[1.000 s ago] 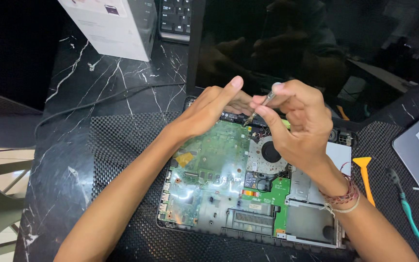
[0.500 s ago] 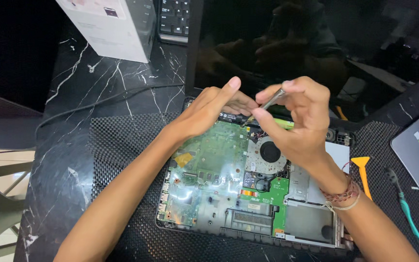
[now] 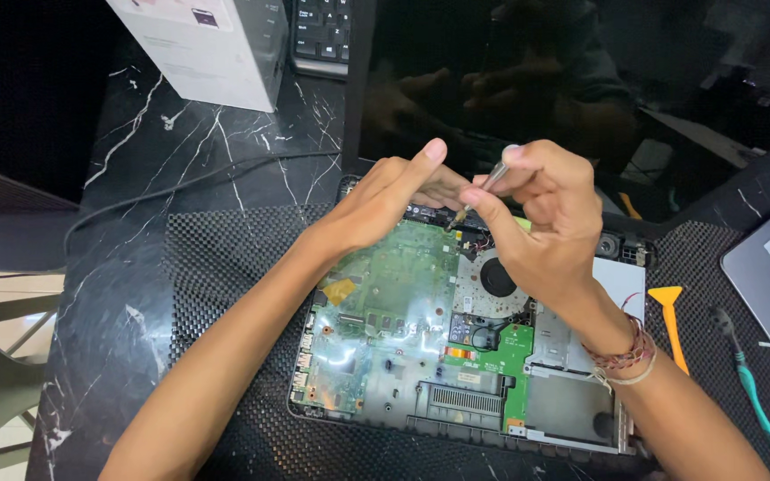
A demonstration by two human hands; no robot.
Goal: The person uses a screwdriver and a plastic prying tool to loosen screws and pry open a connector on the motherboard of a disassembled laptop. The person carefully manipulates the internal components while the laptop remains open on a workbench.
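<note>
Head view: right hand [image 3: 550, 214] pinches screwdriver [image 3: 483, 189], tip hidden; left hand [image 3: 385, 200] flat on laptop [image 3: 403, 356].

Black marble-patterned table [image 3: 135, 223], veined white.
It bore a black mesh mat [image 3: 225, 258], white box [image 3: 207, 49], keyboard [image 3: 321, 36], grey cable [image 3: 180, 189].

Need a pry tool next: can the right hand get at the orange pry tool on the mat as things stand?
Probably yes, once freed. The orange pry tool lies uncovered on the mesh mat, just beside the right hand's wrist, nothing on top of it. But that hand is pinching a slim screwdriver, so it must put that down first.
</note>
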